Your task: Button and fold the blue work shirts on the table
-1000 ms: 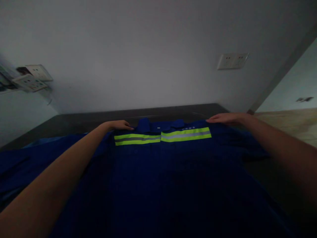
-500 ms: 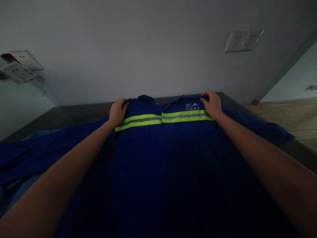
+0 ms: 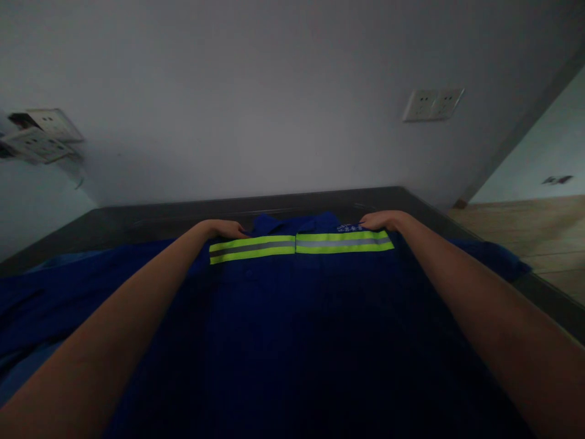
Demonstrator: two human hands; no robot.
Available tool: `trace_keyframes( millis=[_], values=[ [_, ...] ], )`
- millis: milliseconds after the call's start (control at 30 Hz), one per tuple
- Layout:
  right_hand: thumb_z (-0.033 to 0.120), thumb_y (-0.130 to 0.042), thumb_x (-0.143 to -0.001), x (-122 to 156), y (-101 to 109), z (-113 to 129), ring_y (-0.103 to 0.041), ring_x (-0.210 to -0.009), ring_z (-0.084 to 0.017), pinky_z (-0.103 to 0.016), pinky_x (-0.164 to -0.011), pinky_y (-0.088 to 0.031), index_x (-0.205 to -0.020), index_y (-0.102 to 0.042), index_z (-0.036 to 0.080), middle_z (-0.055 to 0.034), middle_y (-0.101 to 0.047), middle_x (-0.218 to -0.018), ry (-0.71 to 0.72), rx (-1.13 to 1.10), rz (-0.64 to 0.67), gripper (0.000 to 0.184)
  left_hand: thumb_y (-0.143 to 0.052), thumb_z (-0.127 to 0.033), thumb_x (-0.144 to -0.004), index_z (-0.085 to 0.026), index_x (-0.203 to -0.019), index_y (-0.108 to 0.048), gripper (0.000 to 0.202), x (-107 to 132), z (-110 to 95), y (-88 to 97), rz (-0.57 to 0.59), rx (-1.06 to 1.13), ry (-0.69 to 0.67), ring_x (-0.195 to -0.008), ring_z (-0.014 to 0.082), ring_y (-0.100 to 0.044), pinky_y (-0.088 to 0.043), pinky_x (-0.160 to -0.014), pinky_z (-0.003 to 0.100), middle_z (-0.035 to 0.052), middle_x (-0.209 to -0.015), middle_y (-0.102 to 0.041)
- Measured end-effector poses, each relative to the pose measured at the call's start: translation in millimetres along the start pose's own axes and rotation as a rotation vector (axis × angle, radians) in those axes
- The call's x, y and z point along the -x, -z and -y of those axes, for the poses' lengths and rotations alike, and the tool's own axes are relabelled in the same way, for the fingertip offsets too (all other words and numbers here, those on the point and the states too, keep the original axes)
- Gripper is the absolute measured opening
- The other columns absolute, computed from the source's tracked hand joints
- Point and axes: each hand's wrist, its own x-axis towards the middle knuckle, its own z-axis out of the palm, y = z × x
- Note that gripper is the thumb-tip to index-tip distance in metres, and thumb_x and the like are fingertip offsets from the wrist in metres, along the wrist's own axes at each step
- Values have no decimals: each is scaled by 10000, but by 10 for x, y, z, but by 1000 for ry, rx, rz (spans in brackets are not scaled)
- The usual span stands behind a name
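A dark blue work jacket (image 3: 269,305) lies spread out, front side up, with a yellow-green and grey reflective stripe (image 3: 342,242) across the chest. Its collar (image 3: 297,224) points toward the wall, and white lettering (image 3: 350,228) shows on the right of the chest. My left hand (image 3: 223,228) grips the cloth at the left shoulder, just above the stripe. At the right shoulder, beside the lettering, my right hand (image 3: 379,220) is closed on the cloth. The fingertips of both hands are partly hidden. Much of the jacket's lower part is lost in shadow.
Beneath the jacket is a dark table (image 3: 137,213) set against a grey wall (image 3: 274,110). Lighter blue cloth (image 3: 27,372) shows under the left sleeve. Wall sockets (image 3: 432,105) are at the right, more sockets (image 3: 41,137) at the left. Wooden flooring (image 3: 525,225) lies right.
Both hands have bent down at the wrists, and the jacket's shoulders and collar have folded lower and away from the wall. The view has tilted up a little, showing more table edge.
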Motion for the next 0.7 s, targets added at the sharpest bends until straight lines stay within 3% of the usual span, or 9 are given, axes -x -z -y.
trace_keyframes(
  millis=[67,133,233,400,467,567,633,667,700],
  values=[
    [546,-604,-751,116,-16,37,-683,-798,-248,-396,-738,-562,-852,-730,224,-91,-725,-790,61,-26,7,360,-616,-473,-673,-243,-988,-706,400,67,-1,-14,128,68,-41,-767,191,-639,-493,-686,278,34,-901,-735],
    [518,-628,-740,211,-54,61,-685,-803,-241,-388,-728,-569,-876,-727,239,-80,-727,-784,128,-21,-68,326,-574,-441,-702,-242,-1032,-674,399,113,-5,-39,151,112,-92,-832,184,-637,-494,-725,264,22,-990,-718],
    [473,-632,-751,320,-118,79,-686,-814,-230,-373,-726,-574,-898,-723,244,-77,-731,-814,184,3,-146,286,-509,-398,-738,-195,-943,-655,324,151,-33,-67,-30,28,-145,-885,193,-624,-487,-771,263,34,-982,-700],
    [405,-613,-772,490,-109,117,-675,-862,-234,-383,-779,-564,-942,-724,252,-57,-731,-886,238,19,-58,255,-412,-286,-796,-162,-961,-583,268,287,-181,-24,-340,-181,-165,-938,231,-621,-467,-841,310,91,-1001,-663],
    [366,-582,-793,612,-78,154,-660,-908,-251,-411,-829,-545,-964,-715,247,-58,-721,-958,285,21,-228,247,-393,-266,-812,-160,-1015,-555,281,445,-238,-21,-491,-235,-122,-901,251,-636,-475,-819,334,98,-942,-662],
    [331,-520,-836,924,-160,153,-620,-1011,-278,-444,-927,-489,-1077,-659,251,-68,-674,-1097,416,-14,-760,289,-410,-240,-807,-171,-1098,-533,323,851,-233,-160,-700,-290,-74,-926,278,-639,-485,-826,373,96,-943,-671],
    [347,-489,-863,1191,-369,35,-597,-1053,-288,-451,-962,-464,-1220,-560,292,-64,-642,-1155,509,-13,-1028,368,-426,-215,-806,-195,-1081,-561,307,1209,-156,-379,-754,-315,-214,-1026,266,-612,-470,-906,388,89,-1053,-671],
    [357,-495,-862,1321,-517,-73,-602,-1034,-293,-461,-955,-465,-1270,-506,329,-56,-639,-1149,543,21,-1096,409,-414,-208,-826,-212,-1039,-588,275,1396,-105,-519,-736,-327,-349,-1066,251,-596,-456,-949,390,76,-1100,-669],
    [346,-484,-865,1439,-684,-209,-601,-1030,-297,-469,-942,-471,-1296,-466,386,-42,-624,-1170,592,112,-1076,433,-397,-201,-853,-241,-1013,-609,270,1578,-52,-668,-676,-333,-485,-1105,231,-579,-431,-996,388,51,-1131,-667]
  ],
)
